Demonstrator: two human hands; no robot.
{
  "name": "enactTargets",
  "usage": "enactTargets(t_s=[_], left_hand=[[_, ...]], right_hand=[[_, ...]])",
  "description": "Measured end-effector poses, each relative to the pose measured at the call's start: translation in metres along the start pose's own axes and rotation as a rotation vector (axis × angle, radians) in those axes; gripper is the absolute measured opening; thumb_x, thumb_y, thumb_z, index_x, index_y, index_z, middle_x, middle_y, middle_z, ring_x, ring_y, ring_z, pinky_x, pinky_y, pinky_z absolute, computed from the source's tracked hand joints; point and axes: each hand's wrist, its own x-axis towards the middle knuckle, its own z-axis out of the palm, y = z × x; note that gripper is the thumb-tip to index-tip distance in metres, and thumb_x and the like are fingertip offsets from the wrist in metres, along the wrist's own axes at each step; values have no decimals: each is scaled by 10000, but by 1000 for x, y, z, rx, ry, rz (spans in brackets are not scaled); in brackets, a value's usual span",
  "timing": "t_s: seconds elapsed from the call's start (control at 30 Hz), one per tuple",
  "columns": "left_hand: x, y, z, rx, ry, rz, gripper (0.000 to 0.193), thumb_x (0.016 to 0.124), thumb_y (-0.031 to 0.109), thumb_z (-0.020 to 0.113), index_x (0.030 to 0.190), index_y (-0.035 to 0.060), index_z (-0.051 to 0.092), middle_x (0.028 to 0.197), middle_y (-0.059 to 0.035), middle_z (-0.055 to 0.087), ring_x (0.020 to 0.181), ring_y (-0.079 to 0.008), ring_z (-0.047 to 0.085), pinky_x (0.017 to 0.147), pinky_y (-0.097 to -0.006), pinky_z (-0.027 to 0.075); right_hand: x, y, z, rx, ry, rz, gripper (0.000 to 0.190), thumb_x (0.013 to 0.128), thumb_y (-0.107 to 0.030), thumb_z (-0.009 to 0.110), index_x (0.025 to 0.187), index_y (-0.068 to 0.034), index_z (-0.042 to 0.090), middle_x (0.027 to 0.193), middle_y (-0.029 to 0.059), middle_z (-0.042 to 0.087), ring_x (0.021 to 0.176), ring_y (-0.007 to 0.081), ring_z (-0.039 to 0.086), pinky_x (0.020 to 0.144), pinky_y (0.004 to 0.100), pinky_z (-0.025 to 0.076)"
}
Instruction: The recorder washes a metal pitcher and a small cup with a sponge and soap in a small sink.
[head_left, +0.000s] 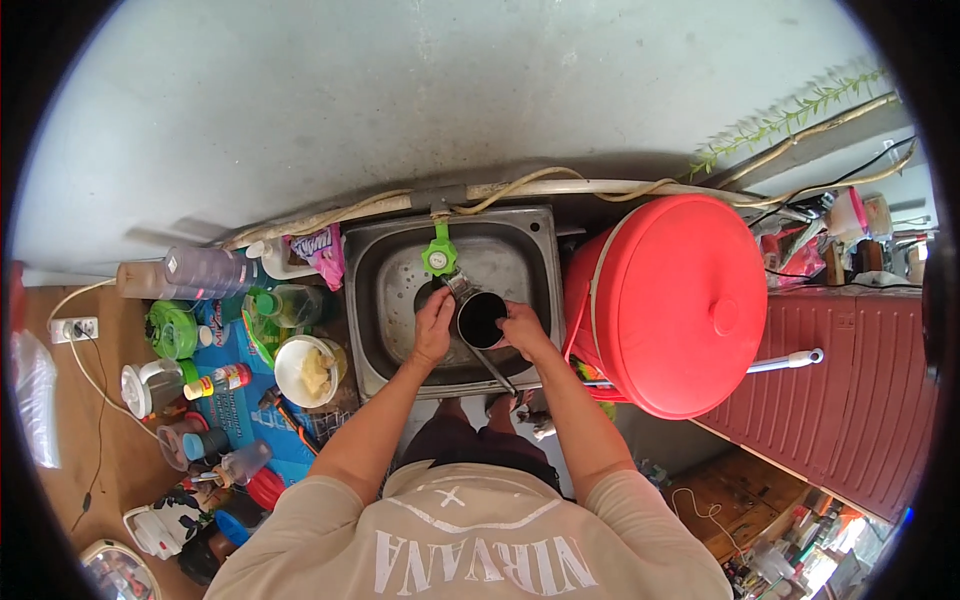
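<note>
Over the steel sink (390, 352), a round metal vessel (480, 322) with a dark inside is held tilted, its mouth towards me. My right hand (523, 328) grips its right rim, thumb at the opening. On the opposite side my left hand (433, 328) has its fingers curled at the vessel's upper left, by a shiny metal part (459, 283) whose kind I cannot make out. Just above that hand is a water tap with a green handle (439, 257). A long dark handle (491, 371) slants from below the vessel across the sink's front rim; its other end is hidden.
A large red lidded plastic bucket (675, 315) stands close on the right. At left are a white tub (307, 371) with something yellowish inside, a green-capped bottle (289, 306), a pink packet (322, 253) and several cups and bottles. A pipe (525, 189) runs along the wall.
</note>
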Motion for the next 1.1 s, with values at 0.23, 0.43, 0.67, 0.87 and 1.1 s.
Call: enactTargets(t_s=[0.23, 0.43, 0.67, 0.87, 1.1], left_hand=[[43, -42, 9, 174, -32, -95, 301, 931, 239, 531, 1019, -5, 683, 1013, -204, 679, 928, -309, 648, 846, -357, 479], [48, -20, 23, 310, 15, 269, 239, 903, 206, 592, 921, -13, 687, 947, -194, 681, 850, -248, 655, 758, -336, 489], [70, -48, 11, 364, 316, 187, 293, 884, 166, 583, 1139, 26, 610, 925, -185, 666, 825, -364, 636, 747, -403, 495], [72, -38, -9, 309, 44, 136, 308, 878, 259, 565, 1048, 32, 684, 957, -215, 679, 897, -387, 651, 774, -425, 498], [36, 17, 42, 372, -60, 439, 299, 888, 256, 544, 991, 9, 678, 928, -200, 678, 878, -372, 639, 781, -413, 492]], right_hand=[[-9, 20, -6, 158, 44, 32, 346, 843, 100, 486, 1173, 61, 582, 998, 157, 656, 834, 274, 677, 646, 420, 629], [-14, 13, -7, 455, 120, 29, 299, 872, 98, 458, 1150, 67, 562, 1054, 197, 638, 886, 341, 674, 703, 504, 623], [-11, 5, -15, 576, 64, 72, 265, 875, 112, 449, 1127, 85, 524, 1064, 205, 619, 941, 355, 655, 801, 574, 588], [-16, -7, -6, 566, 12, 114, 240, 868, 118, 454, 1099, 88, 515, 1063, 207, 605, 937, 353, 651, 816, 583, 582], [-17, 4, -7, 531, 145, 115, 253, 855, 127, 433, 1095, 94, 506, 1051, 210, 609, 911, 362, 653, 813, 598, 577]])
